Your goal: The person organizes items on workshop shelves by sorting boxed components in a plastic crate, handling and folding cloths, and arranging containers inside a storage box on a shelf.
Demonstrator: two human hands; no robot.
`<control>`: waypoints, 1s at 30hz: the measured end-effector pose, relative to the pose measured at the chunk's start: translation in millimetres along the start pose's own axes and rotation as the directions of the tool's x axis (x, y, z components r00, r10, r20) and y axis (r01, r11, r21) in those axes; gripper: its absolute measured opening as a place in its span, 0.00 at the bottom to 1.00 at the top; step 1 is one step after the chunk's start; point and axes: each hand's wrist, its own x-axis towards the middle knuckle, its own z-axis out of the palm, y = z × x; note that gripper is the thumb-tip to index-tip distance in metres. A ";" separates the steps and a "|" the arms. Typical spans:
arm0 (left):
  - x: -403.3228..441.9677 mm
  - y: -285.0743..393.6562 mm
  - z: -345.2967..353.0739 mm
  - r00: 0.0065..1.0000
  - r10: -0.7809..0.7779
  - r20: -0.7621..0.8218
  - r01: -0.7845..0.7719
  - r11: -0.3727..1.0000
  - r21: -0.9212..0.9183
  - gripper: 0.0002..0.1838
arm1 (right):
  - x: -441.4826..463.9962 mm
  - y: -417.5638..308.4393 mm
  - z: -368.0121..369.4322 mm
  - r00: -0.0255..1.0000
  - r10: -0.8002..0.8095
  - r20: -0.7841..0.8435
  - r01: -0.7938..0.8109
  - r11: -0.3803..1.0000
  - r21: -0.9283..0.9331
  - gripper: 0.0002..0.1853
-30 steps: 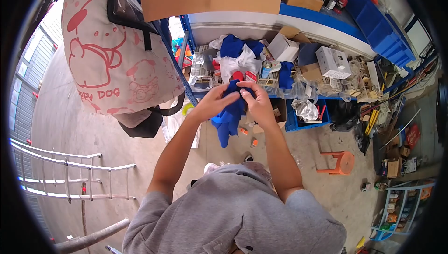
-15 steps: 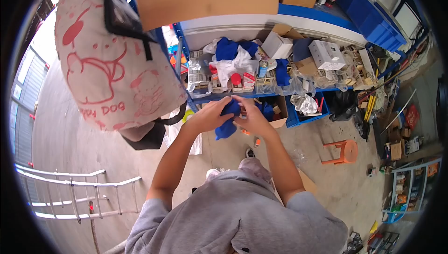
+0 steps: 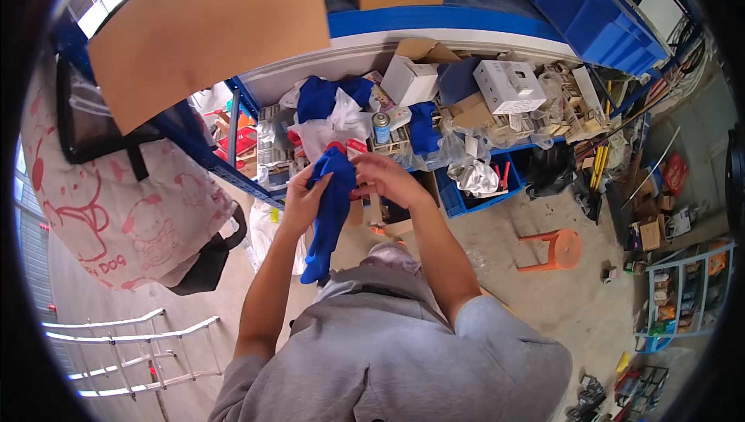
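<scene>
Blue cloth, one piece: held up between the two hands, a little off the view's centre toward 8 o'clock, hanging lengthwise from 12 to 7. Handling, by judgement: light, soft, limp, probably more grippy than slippery; not fragile, though apt to fold or droop without support. Best hold: upper end near 12 o'clock, pinched at either edge, free length left hanging; for a flatter lie, a second grasp lower along the 3 o'clock edge. Left hand, at the 9 o'clock edge: thumb against the near face, pinching the upper part of the cloth. Right hand, toward 2 o'clock: fingers parted and loosely bent beside the opposite edge; contact with the cloth impossible to tell. Appearance: deep, even blue, matt, no print visible; long and narrow, with a blunt, rounded tip at 7 o'clock; lengthwise creases, darker in the folds; upper end bunched. Glove or plain rag: uncertain from the shape. Nearby, by the cloth's own dial: red cap just past the upper end at 12; white bag beyond, also at 12; can at 1; blue bin at 3; orange stool between 3 and 4, well apart, on the floor.
</scene>
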 end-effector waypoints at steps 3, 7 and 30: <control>10.4 6.0 16.9 0.998 -0.057 -0.004 0.057 0.998 -0.002 0.10 | 39.3 22.3 -102.4 0.959 0.036 -0.282 -0.044 0.999 -0.021 0.14; 19.8 -6.0 27.8 0.993 -0.119 -0.027 0.119 0.993 0.001 0.12 | 82.3 68.0 -240.1 0.665 0.116 -0.738 -0.115 0.992 0.052 0.12; -23.5 -36.5 4.3 0.878 -0.056 -0.475 0.083 0.996 0.036 0.12 | 361.7 110.0 -123.4 0.934 -0.248 0.257 0.066 -0.588 -0.806 0.19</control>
